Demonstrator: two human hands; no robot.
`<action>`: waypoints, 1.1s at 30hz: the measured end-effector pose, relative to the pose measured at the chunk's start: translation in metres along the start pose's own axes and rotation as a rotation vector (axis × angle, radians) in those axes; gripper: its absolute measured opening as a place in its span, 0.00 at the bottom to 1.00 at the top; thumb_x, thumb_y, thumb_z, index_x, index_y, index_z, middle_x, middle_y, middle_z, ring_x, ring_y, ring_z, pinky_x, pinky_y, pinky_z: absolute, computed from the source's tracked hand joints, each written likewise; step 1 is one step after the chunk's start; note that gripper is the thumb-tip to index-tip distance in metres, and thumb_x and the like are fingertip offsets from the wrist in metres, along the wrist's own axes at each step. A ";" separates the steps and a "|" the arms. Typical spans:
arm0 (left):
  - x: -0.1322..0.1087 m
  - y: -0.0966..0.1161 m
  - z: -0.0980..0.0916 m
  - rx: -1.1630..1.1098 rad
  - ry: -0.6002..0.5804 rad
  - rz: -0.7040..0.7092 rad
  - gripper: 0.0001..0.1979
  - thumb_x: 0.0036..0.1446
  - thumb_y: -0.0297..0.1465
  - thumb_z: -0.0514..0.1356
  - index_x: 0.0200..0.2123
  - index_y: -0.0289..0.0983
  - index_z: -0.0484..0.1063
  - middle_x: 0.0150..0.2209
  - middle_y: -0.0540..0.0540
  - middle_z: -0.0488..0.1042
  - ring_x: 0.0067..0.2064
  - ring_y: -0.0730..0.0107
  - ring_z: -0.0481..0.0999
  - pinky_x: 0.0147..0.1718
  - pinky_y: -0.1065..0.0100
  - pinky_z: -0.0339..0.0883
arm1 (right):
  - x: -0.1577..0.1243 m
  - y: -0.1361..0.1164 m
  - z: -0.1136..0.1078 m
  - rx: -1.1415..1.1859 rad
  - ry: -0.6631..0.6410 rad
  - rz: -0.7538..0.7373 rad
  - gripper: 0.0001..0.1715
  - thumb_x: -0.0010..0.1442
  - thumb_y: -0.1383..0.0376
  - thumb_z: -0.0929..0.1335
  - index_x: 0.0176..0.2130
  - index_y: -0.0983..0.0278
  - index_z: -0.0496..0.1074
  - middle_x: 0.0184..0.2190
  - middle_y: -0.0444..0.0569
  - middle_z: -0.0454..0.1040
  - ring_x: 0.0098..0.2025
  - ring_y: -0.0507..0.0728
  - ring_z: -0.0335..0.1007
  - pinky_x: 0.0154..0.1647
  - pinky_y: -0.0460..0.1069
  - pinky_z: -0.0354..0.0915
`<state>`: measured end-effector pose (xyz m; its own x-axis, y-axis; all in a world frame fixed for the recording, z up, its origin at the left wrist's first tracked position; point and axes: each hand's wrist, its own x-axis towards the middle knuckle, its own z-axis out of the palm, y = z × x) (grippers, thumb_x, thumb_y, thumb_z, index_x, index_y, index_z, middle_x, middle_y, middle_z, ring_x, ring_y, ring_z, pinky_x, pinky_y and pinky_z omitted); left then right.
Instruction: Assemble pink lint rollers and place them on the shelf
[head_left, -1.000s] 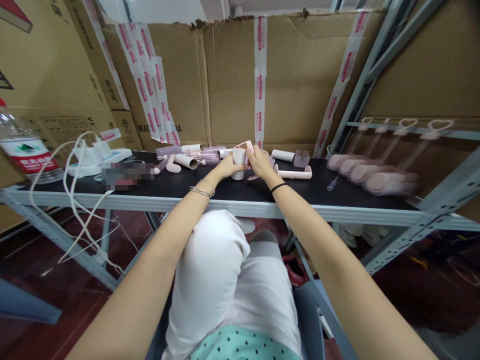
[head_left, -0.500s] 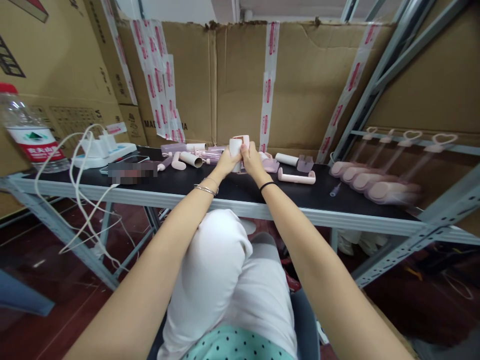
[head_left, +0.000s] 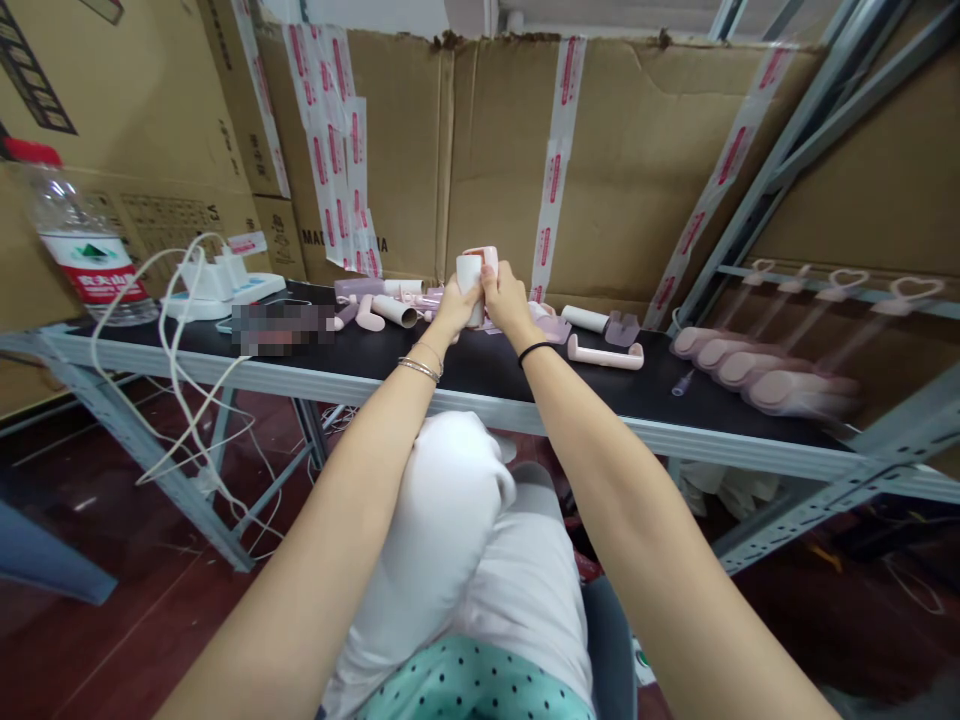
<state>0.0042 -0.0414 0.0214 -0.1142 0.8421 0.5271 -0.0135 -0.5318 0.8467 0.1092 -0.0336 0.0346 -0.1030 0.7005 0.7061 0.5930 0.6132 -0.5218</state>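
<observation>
My left hand (head_left: pixel 456 308) is wrapped round a white tube (head_left: pixel 469 274) that stands nearly upright just above the black table top. My right hand (head_left: pixel 508 302) closes on a pale pink plastic housing (head_left: pixel 489 258), its thumb pressed on the side. The tube and the housing lie against each other; fingers hide how far they fit together. To the right on the table are a pink open-sided housing (head_left: pixel 606 356), another white tube (head_left: pixel 585 319) and a translucent lilac piece (head_left: pixel 622 329). More lilac and pink parts and a hollow white tube (head_left: pixel 394 311) lie left of my hands.
Several pink parts with heart-shaped loops (head_left: pixel 802 385) stand at the right, near a small lilac piece (head_left: pixel 682 383). A water bottle (head_left: pixel 94 265), a power strip (head_left: pixel 225 297) with cables and a blurred-out item (head_left: pixel 281 328) sit left. Cardboard (head_left: pixel 502 160) walls the back.
The view has shifted, so the table and its parts appear farther right. Both hands keep their grip on the tube and the housing, with little movement between the two pieces.
</observation>
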 end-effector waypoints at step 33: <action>-0.003 -0.004 -0.008 0.022 -0.101 -0.080 0.15 0.61 0.37 0.59 0.47 0.34 0.65 0.33 0.47 0.74 0.33 0.71 0.74 0.42 0.64 0.70 | -0.007 0.020 0.020 0.350 0.065 0.138 0.38 0.56 0.30 0.53 0.33 0.60 0.59 0.30 0.47 0.68 0.34 0.56 0.68 0.42 0.54 0.66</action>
<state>-0.0038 -0.0427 0.0154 -0.0134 0.8871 0.4614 0.0037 -0.4614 0.8872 0.1059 -0.0189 0.0097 0.0161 0.7677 0.6406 0.2879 0.6100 -0.7383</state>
